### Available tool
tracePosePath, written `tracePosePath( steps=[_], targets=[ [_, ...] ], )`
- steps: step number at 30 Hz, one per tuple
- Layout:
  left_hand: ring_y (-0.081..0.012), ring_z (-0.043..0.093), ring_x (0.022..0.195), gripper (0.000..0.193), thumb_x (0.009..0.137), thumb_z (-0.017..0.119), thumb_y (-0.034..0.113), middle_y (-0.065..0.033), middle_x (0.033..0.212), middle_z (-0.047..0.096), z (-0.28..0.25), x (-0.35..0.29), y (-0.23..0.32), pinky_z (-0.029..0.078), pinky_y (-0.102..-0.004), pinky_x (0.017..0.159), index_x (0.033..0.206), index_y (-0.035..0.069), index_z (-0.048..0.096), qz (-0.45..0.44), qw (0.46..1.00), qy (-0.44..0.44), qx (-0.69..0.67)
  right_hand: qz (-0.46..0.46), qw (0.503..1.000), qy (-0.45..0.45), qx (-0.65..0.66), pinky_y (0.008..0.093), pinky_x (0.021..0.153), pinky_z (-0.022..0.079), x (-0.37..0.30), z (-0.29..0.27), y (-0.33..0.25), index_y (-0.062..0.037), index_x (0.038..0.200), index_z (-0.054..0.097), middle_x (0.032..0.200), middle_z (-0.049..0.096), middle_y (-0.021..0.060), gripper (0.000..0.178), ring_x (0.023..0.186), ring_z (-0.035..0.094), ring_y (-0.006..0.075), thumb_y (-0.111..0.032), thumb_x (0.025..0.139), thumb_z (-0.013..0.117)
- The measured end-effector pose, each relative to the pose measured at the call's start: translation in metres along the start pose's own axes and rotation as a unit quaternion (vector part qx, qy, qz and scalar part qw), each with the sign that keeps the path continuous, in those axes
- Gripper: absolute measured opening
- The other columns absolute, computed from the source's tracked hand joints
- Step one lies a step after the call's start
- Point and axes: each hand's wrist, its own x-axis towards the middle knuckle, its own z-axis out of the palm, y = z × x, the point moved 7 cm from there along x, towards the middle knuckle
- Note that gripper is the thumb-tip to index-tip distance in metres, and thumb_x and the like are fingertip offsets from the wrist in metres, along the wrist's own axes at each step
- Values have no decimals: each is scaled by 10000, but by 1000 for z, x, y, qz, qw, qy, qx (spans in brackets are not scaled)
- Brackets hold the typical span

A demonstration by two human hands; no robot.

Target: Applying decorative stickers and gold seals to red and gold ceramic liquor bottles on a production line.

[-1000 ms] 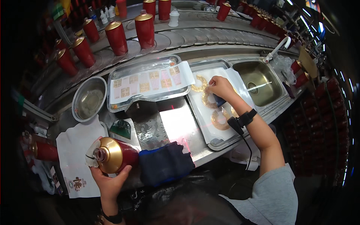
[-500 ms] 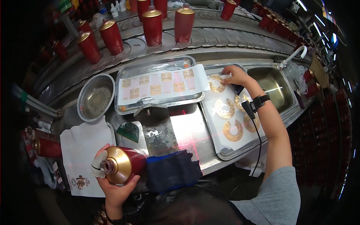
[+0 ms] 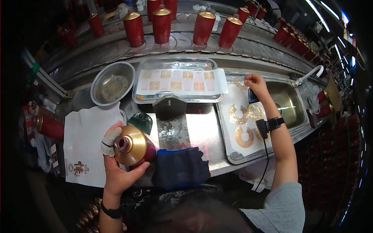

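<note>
My left hand (image 3: pixel 120 174) is wrapped round a red bottle (image 3: pixel 134 147) with a gold shoulder and an open neck, tilted toward me. A white cover with a dark band sits on one of its fingers. Over the tray at the right, my right hand (image 3: pixel 257 86) is closed in a pinch on a gold ring-shaped decal (image 3: pixel 239 84), seen as a narrow strip beside the fingertips. Below it, several C-shaped gold decals (image 3: pixel 244 137) lie on a white sheet. A dark blue folded cloth (image 3: pixel 182 167) lies right of the bottle.
A metal tray (image 3: pixel 176 62) carries a sheet of square gold and pink decals. Left of it stands a round bowl (image 3: pixel 113 83). Red bottles (image 3: pixel 161 27) line the conveyor behind. A sink (image 3: pixel 285 103) with a white faucet (image 3: pixel 309 75) is at the right.
My right hand has pinched the upper gold decal, which now shows as a narrow strip off its earlier place. The left hand still grips the bottle. The whole view has shifted.
</note>
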Motion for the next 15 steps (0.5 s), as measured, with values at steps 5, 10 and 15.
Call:
tracePosePath(
  steps=[5,10,15],
  targets=[
    [-329,357,1398,992,684,849,199,-223,1559,216,-16,-29,68,341,-490,1145,1475,73,263,210,956,68,191,11,994,-1,109,229,754,502,-81,23,-95,29,1076,668,889,690,40,223,806,639,92,-76,880,675],
    [-283,676,1008,452,787,783,116,-147,1057,703,58,-34,83,496,-361,936,1207,27,641,113,973,-203,-1,39,966,-77,245,192,667,474,-165,75,-187,18,1202,631,930,698,35,326,802,639,70,-102,905,692],
    [-191,573,1212,466,985,615,150,-140,1311,573,99,-46,6,437,-337,1076,1398,14,449,-294,841,-201,-407,27,939,-137,313,172,560,430,-239,140,-266,6,1257,599,950,706,45,373,764,626,49,-91,909,690]
  ],
)
